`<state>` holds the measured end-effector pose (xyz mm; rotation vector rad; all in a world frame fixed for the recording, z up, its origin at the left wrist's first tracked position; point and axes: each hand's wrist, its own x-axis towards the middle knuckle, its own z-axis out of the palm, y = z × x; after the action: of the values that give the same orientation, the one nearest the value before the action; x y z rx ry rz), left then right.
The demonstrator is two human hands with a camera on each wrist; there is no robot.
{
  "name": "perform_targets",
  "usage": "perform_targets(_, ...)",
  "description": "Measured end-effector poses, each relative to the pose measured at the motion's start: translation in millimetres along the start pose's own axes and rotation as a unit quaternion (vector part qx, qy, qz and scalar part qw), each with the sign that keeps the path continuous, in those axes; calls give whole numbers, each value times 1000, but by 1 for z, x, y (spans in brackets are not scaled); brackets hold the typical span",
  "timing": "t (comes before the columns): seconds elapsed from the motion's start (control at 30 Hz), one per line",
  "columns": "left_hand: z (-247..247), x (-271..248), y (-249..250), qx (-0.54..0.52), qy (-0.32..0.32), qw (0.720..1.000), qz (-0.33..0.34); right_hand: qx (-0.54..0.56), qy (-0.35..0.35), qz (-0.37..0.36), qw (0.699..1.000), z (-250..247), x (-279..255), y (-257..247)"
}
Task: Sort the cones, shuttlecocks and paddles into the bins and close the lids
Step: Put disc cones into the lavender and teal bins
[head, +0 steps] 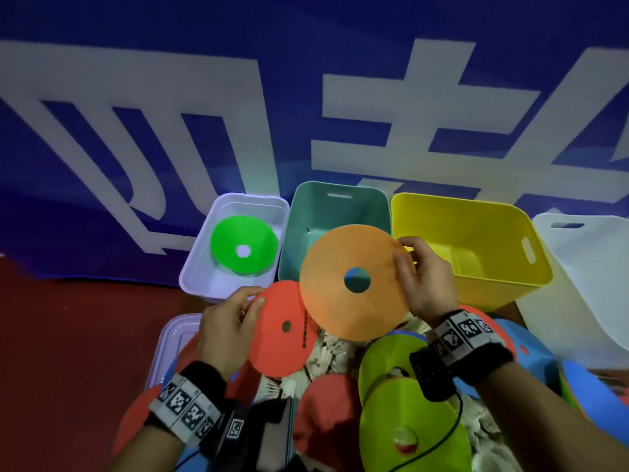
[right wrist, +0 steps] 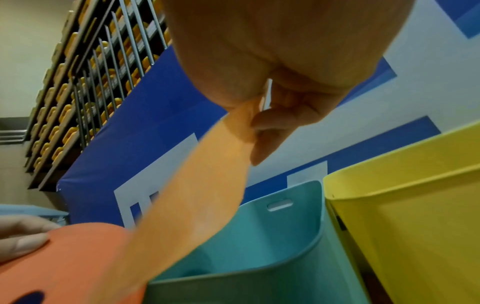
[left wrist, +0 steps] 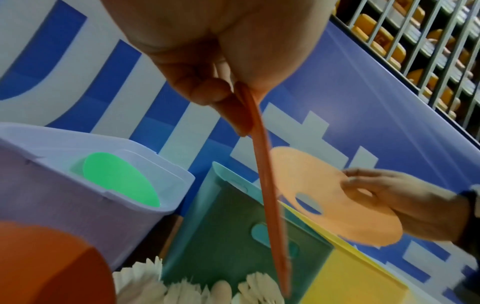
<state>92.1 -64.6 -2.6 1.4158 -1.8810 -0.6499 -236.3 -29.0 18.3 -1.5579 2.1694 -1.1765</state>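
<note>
My right hand [head: 420,277] pinches the rim of a flat orange disc cone [head: 340,287] and holds it above the teal bin [head: 335,212]; the same orange cone [right wrist: 197,195] hangs from the fingers in the right wrist view. My left hand [head: 231,321] pinches a red disc cone [head: 282,332] by its left edge, seen edge-on as the red cone [left wrist: 267,185] in the left wrist view. A green cone [head: 243,250] lies in the lilac bin [head: 200,270]. The yellow bin [head: 476,243] holds no objects that I can see. White shuttlecocks [head: 326,359] lie in the pile below.
A white bin [head: 585,277] stands at the far right. A lilac lid [head: 170,342] lies on the red floor at the left. Green, red and blue cones [head: 405,430] are heaped near me. A blue banner wall [head: 306,97] rises behind the bins.
</note>
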Motion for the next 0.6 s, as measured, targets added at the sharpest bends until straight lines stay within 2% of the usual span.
perform_targets(0.17,-22,17,-22,-32,89,995,-38,14,37,57,998,18,12,0)
perform_targets(0.33,-37,41,-37,-95,162,977,-102,-3,59,90,994,23,25,-8)
perform_targets(0.5,-28,71,-21,-175,155,964,-128,27,86,101,991,27,55,-22)
perform_targets(0.6,-13,80,0,-219,116,961,-118,79,86,107,987,33,85,-40)
